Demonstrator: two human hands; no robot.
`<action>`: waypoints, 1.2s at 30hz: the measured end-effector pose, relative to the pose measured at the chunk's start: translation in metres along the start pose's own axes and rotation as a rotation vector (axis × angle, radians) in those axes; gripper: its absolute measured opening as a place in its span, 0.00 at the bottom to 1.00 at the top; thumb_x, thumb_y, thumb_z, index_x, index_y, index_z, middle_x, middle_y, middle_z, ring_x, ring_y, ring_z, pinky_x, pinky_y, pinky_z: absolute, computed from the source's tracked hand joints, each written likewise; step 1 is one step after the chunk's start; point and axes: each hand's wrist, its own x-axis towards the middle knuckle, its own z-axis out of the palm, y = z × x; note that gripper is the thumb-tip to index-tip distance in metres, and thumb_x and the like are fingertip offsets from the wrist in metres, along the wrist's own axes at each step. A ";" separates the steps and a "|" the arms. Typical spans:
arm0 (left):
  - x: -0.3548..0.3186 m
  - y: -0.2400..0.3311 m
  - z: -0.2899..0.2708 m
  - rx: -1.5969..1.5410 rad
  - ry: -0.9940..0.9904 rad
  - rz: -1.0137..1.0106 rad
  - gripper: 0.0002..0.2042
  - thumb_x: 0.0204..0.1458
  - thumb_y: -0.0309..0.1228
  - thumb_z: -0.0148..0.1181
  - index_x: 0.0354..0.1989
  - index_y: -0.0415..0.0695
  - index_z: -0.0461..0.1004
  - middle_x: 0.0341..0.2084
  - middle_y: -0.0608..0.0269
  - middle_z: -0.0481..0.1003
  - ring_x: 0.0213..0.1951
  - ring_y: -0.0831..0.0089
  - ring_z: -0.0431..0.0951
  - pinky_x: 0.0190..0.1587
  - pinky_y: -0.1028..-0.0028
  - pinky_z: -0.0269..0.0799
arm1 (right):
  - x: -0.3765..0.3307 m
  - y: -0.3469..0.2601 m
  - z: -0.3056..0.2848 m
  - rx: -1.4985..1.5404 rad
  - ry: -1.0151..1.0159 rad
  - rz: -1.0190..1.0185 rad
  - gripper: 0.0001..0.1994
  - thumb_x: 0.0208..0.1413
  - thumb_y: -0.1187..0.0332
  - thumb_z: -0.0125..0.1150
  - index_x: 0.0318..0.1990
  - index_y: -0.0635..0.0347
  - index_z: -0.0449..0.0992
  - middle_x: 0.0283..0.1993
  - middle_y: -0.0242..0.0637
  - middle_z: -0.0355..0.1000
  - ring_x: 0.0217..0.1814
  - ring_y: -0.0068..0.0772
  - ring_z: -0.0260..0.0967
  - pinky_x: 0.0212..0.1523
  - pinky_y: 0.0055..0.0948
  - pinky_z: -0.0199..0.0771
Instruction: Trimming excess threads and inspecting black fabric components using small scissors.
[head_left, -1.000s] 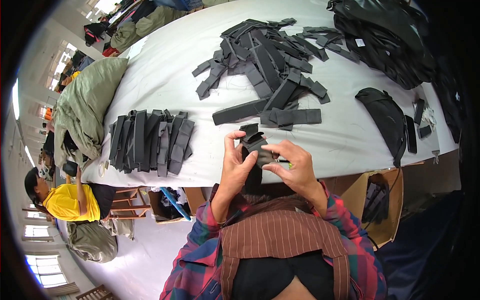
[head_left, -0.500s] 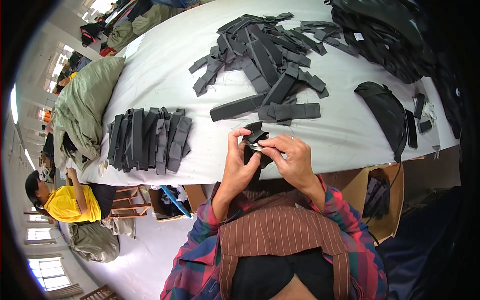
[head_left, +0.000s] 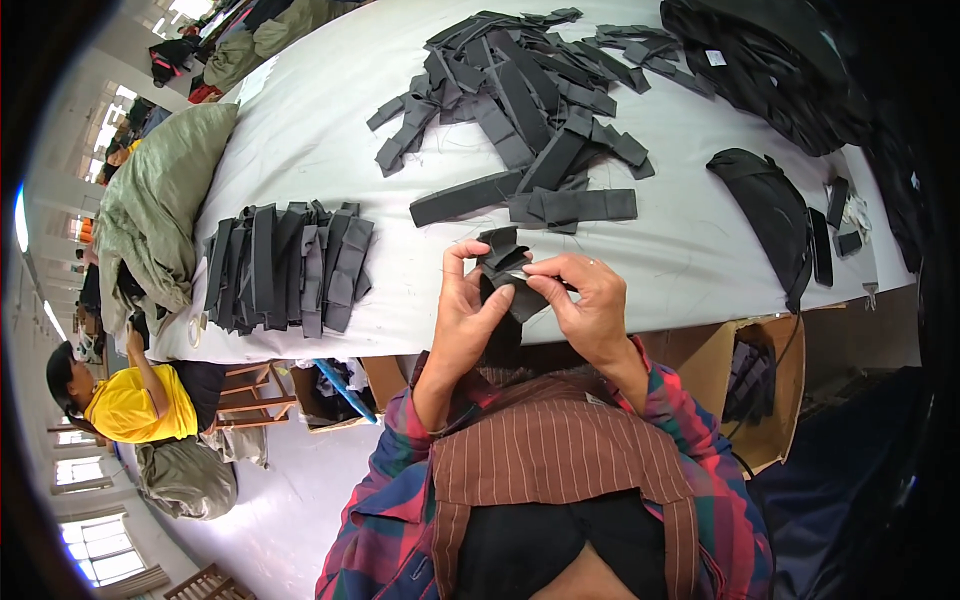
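Note:
Just above the table's near edge, my left hand (head_left: pixel 465 315) grips a folded dark grey fabric strip (head_left: pixel 502 250), thumb and fingers closed on it. Part of the strip hangs down below the fingers. My right hand (head_left: pixel 592 305) is closed in a pinch against the strip's right side. Between its fingertips shows a small pale, shiny piece (head_left: pixel 520 274); its kind is too small to tell. Beyond the hands lies a loose heap of similar dark strips (head_left: pixel 520 100). To the left, more strips (head_left: pixel 285 265) lie side by side in a neat stack.
The white-covered table (head_left: pixel 340 150) carries a green-grey cloth bundle (head_left: pixel 165 190) at left. At right are a black pouch (head_left: pixel 755 220), a phone (head_left: pixel 821 247) and black bags (head_left: pixel 770 70). Boxes (head_left: pixel 770 440) stand below the edge. A person in yellow (head_left: pixel 145 400) sits at far left.
My right fingertips have shifted slightly up along the strip, and less of the pale piece shows. The fabric has opened out a little. The whole view has shifted slightly.

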 end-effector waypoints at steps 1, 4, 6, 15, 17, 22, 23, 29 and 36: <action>0.001 0.001 -0.001 -0.001 -0.001 -0.003 0.24 0.52 0.15 0.52 0.54 0.45 0.51 0.49 0.47 0.68 0.49 0.68 0.71 0.52 0.74 0.68 | -0.002 0.002 0.000 0.082 0.016 0.075 0.05 0.47 0.71 0.65 0.33 0.58 0.79 0.29 0.34 0.76 0.29 0.34 0.72 0.30 0.28 0.66; 0.001 0.004 -0.004 -0.207 0.055 -0.052 0.23 0.54 0.18 0.51 0.54 0.47 0.51 0.50 0.41 0.68 0.49 0.63 0.73 0.52 0.68 0.72 | -0.005 0.000 -0.006 0.201 -0.017 0.171 0.06 0.47 0.68 0.66 0.33 0.56 0.78 0.30 0.34 0.76 0.29 0.36 0.72 0.29 0.29 0.67; 0.002 0.005 -0.006 -0.210 0.064 -0.049 0.22 0.54 0.18 0.51 0.54 0.47 0.51 0.50 0.41 0.68 0.49 0.63 0.73 0.52 0.68 0.72 | -0.006 -0.003 -0.012 0.237 -0.064 0.192 0.06 0.47 0.68 0.65 0.33 0.56 0.78 0.31 0.35 0.76 0.29 0.37 0.72 0.29 0.30 0.67; 0.001 0.001 -0.005 -0.197 0.072 -0.029 0.22 0.53 0.17 0.50 0.54 0.47 0.52 0.50 0.42 0.69 0.48 0.66 0.73 0.51 0.70 0.71 | -0.010 -0.010 -0.013 -0.008 -0.229 -0.003 0.05 0.45 0.69 0.66 0.30 0.57 0.78 0.27 0.33 0.75 0.26 0.36 0.70 0.30 0.29 0.63; 0.000 0.002 -0.006 -0.217 0.063 -0.047 0.22 0.53 0.17 0.48 0.55 0.47 0.51 0.50 0.42 0.69 0.48 0.66 0.73 0.51 0.71 0.70 | -0.009 -0.012 -0.015 0.038 -0.217 0.023 0.05 0.45 0.69 0.66 0.29 0.56 0.78 0.26 0.33 0.74 0.26 0.35 0.70 0.29 0.29 0.62; 0.001 0.001 -0.007 -0.188 0.088 -0.027 0.20 0.54 0.18 0.48 0.54 0.48 0.53 0.51 0.40 0.68 0.47 0.60 0.75 0.50 0.66 0.72 | -0.007 -0.011 -0.015 0.016 -0.142 0.009 0.05 0.45 0.69 0.67 0.29 0.56 0.78 0.26 0.33 0.74 0.25 0.34 0.69 0.29 0.29 0.61; 0.001 0.000 -0.008 -0.164 0.090 -0.010 0.19 0.54 0.19 0.48 0.53 0.48 0.55 0.52 0.38 0.66 0.46 0.54 0.76 0.49 0.62 0.74 | -0.007 -0.011 -0.015 -0.041 -0.145 -0.033 0.05 0.44 0.69 0.67 0.29 0.56 0.78 0.26 0.33 0.74 0.25 0.34 0.69 0.29 0.28 0.62; 0.000 -0.001 -0.009 -0.238 0.058 -0.050 0.16 0.54 0.18 0.47 0.50 0.45 0.57 0.51 0.43 0.69 0.48 0.67 0.74 0.51 0.70 0.71 | -0.008 -0.010 -0.013 0.014 -0.178 -0.026 0.06 0.44 0.69 0.67 0.31 0.57 0.78 0.27 0.33 0.75 0.26 0.34 0.70 0.30 0.29 0.63; -0.001 0.002 -0.005 -0.253 0.062 -0.056 0.17 0.54 0.18 0.48 0.51 0.44 0.57 0.51 0.43 0.69 0.48 0.67 0.73 0.52 0.70 0.70 | -0.010 -0.007 -0.010 0.047 -0.162 -0.005 0.06 0.44 0.70 0.67 0.31 0.57 0.78 0.27 0.33 0.75 0.27 0.33 0.70 0.30 0.29 0.63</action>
